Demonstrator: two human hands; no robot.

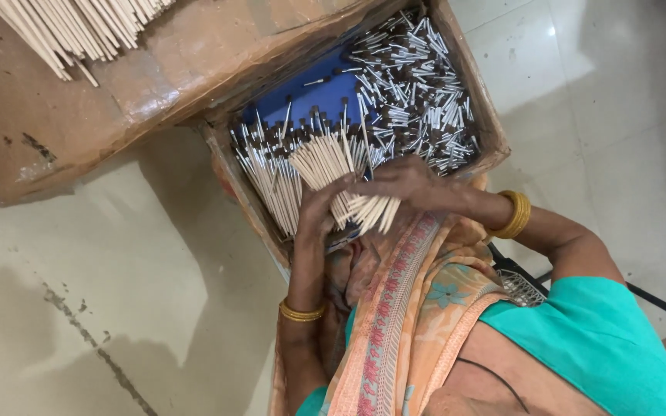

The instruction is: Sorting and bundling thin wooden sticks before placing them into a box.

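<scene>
Both hands closed around one bundle of thin pale sticks (338, 185), held just over the near edge of an open cardboard box (481, 100). Left hand (319, 212) wrapped under and around the bundle's lower half, fingers curled tight against the sticks; right hand (404, 181) laid over the top, fingers pressed flat across them, so the bundle fanned out slightly above and below the grip. Gold bangle (301, 312) on the left wrist, a thicker yellow bangle (515, 214) on the right. Inside the box, a loose heap of white sticks with dark brown tips (418, 85), lying criss-cross on a blue liner (314, 96). Another pile of plain pale sticks (79, 31) on a brown cardboard sheet (156, 77) at upper left, well apart from the hands. Pale tiled floor (117, 254) beneath.
</scene>
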